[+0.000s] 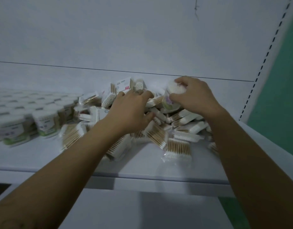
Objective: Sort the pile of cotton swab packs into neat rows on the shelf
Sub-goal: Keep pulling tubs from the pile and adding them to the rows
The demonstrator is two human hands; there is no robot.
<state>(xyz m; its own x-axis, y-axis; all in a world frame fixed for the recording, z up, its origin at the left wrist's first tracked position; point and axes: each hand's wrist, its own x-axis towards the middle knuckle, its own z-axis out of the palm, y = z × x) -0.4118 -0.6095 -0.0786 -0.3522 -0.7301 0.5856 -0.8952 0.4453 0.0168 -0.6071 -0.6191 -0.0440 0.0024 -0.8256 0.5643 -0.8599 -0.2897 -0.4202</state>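
A loose pile of cotton swab packs (pixel 160 134) lies on the white shelf (pixel 142 164), flat bags with wooden sticks mixed with round tubs. My right hand (pixel 193 95) grips a round tub of swabs (pixel 173 95) at the top of the pile, fingers curled over its white end. My left hand (pixel 130 111) reaches into the middle of the pile with fingers bent over the packs; whether it holds one is hidden. At the left, round tubs with green labels (pixel 26 118) stand in neat rows.
The shelf's white back panel (pixel 142 38) rises behind the pile. A perforated upright (pixel 264 60) and a green wall (pixel 281 100) close the right side. A lower shelf (pixel 142 210) shows below the front edge.
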